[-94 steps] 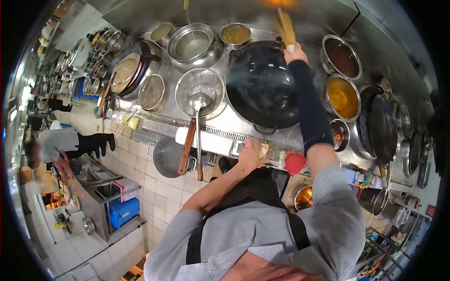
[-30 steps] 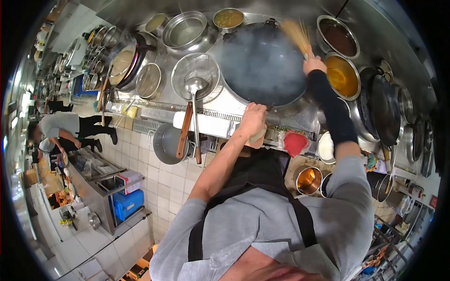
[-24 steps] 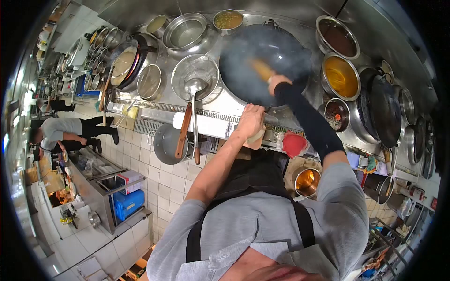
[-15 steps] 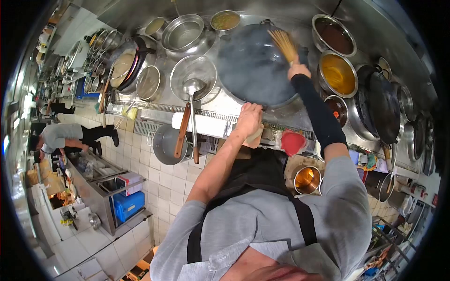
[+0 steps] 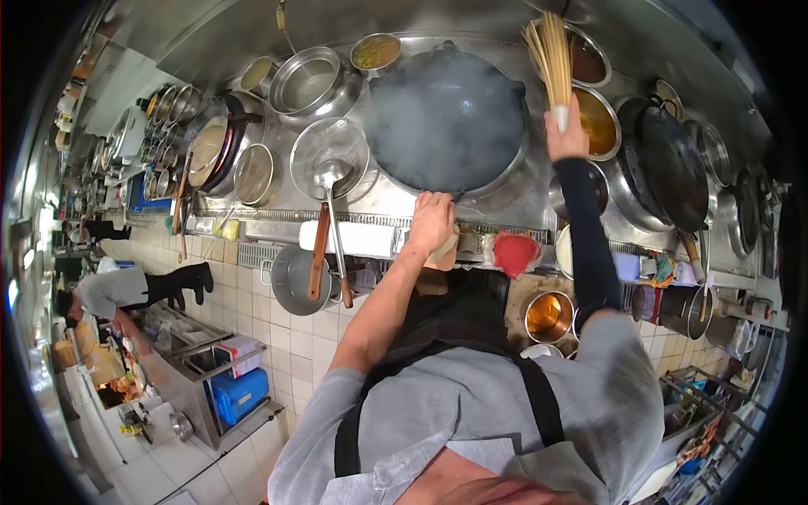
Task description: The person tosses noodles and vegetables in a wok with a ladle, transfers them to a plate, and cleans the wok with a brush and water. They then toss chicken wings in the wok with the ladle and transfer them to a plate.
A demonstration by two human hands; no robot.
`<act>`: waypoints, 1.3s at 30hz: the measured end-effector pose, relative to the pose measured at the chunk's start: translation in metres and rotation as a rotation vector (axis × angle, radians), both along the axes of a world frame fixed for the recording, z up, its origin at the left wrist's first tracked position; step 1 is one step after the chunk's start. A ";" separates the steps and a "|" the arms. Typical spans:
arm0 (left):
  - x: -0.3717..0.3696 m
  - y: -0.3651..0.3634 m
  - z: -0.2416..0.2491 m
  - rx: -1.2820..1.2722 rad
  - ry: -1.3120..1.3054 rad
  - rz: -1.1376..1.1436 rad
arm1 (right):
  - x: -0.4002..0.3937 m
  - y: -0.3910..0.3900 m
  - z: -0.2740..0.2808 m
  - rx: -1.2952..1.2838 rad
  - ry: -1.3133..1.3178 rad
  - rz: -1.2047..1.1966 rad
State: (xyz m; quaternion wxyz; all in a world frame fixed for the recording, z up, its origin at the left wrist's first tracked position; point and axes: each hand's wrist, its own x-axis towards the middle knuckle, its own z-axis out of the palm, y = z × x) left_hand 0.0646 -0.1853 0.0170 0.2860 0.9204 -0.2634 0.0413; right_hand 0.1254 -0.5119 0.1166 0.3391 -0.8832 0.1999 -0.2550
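Note:
A large dark wok (image 5: 488,126) sits on the stove, with steam rising over its left half. My left hand (image 5: 433,220) is closed at the wok's near rim, with a tan cloth (image 5: 444,252) just under the wrist. In my right hand (image 5: 567,139) is a bamboo wok brush (image 5: 551,63), its bristles pointing up and away from me. The brush is to the right of the wok, above a bowl of yellow-brown liquid (image 5: 599,126) and partly in front of a bowl of dark reddish liquid (image 5: 589,61).
Left of the wok, a ladle (image 5: 332,175) rests in a wire strainer (image 5: 307,139). Behind it stands a steel pot (image 5: 305,80). Another black wok (image 5: 673,168) leans at the right. A red cloth (image 5: 515,252) lies on the front ledge. Another person (image 5: 118,290) bends over a counter at the left.
My right hand has lifted the wok brush out of the wok and moved it right, over the bowls. My left hand stays at the wok's near rim. Steam still rises.

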 end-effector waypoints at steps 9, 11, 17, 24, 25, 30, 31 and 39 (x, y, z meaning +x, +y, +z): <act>-0.046 0.028 0.044 0.004 0.066 -0.072 | -0.292 0.141 -0.127 1.310 0.066 -0.099; -0.058 0.042 0.052 0.113 0.189 -0.155 | -0.300 0.134 -0.146 1.360 0.126 -0.085; -0.068 0.068 0.152 0.349 0.673 -0.399 | -0.241 0.094 -0.196 0.244 0.490 -0.162; -0.045 0.094 0.253 0.229 0.408 -0.417 | -0.257 0.119 -0.168 0.176 0.615 -0.272; -0.040 0.095 0.256 0.164 0.321 -0.386 | -0.268 0.135 -0.142 0.183 0.672 -0.345; -0.015 0.099 0.210 0.038 0.189 -0.416 | -0.371 0.222 -0.148 0.247 0.581 -0.349; -0.011 0.098 0.187 0.065 0.171 -0.434 | -0.395 0.245 -0.147 0.402 0.603 -0.302; 0.037 0.057 -0.030 0.055 -0.264 -0.360 | -0.561 0.416 -0.182 0.700 1.108 -0.386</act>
